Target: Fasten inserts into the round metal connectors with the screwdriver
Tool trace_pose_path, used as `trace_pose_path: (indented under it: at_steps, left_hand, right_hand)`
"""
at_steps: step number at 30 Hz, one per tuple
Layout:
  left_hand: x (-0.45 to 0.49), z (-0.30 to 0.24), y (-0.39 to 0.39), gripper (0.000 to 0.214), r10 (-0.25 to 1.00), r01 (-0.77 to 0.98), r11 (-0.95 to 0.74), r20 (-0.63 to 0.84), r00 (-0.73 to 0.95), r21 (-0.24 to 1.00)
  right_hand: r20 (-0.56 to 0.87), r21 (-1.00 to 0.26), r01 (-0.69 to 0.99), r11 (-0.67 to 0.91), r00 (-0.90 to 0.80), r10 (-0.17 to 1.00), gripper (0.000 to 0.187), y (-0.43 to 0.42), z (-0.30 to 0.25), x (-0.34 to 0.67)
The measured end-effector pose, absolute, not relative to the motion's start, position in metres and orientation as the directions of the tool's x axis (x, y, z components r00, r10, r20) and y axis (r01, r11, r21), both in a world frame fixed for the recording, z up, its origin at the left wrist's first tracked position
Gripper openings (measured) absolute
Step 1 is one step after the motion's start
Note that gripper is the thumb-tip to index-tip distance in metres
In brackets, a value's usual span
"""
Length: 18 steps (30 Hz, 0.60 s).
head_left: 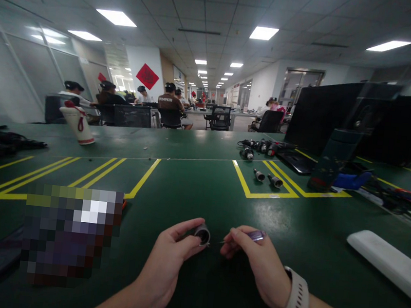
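Observation:
In the lower middle of the head view, my left hand (177, 249) pinches a short hollow metal connector shell (203, 233), its round open end turned toward my right hand. My right hand (250, 247) is closed around a small screwdriver (257, 235) with a clear purplish handle. Its thin shaft points left at the shell's rim; whether the tip touches cannot be made out. Farther off, two similar metal connectors (275, 181) (259, 175) lie inside a yellow taped outline on the green table (194, 187).
Black cabled connectors (261, 146) lie at the back right, near a dark bottle (335, 158) and black monitors (327, 113). A white case (388, 264) is at right. At left are a blurred-out device (72, 238) and a cream cup (79, 123). Several people sit beyond.

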<state>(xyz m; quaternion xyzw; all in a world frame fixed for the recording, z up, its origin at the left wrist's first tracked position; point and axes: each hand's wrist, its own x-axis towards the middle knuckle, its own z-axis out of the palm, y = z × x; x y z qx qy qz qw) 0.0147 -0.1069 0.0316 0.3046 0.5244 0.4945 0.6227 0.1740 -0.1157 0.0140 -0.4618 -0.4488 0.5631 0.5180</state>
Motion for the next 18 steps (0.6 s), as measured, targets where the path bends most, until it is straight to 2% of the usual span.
trace_pose_path:
  at_steps: [10,18]
  left_hand:
    - [0.0116,0.0329,-0.1042,0.031,0.927,-0.4,0.322,-0.372,-0.05,0.858]
    - [0.0118,0.0354,-0.103,0.03,0.917,-0.45,0.329,-0.394,-0.058,0.83]
  right_hand:
    - [-0.143,-0.94,-0.308,-0.143,-0.023,0.989,0.027,-0.1168,0.0188,0.1723]
    - [-0.126,-0.948,-0.291,-0.132,-0.039,0.991,0.027,-0.1182,0.0138,0.1715]
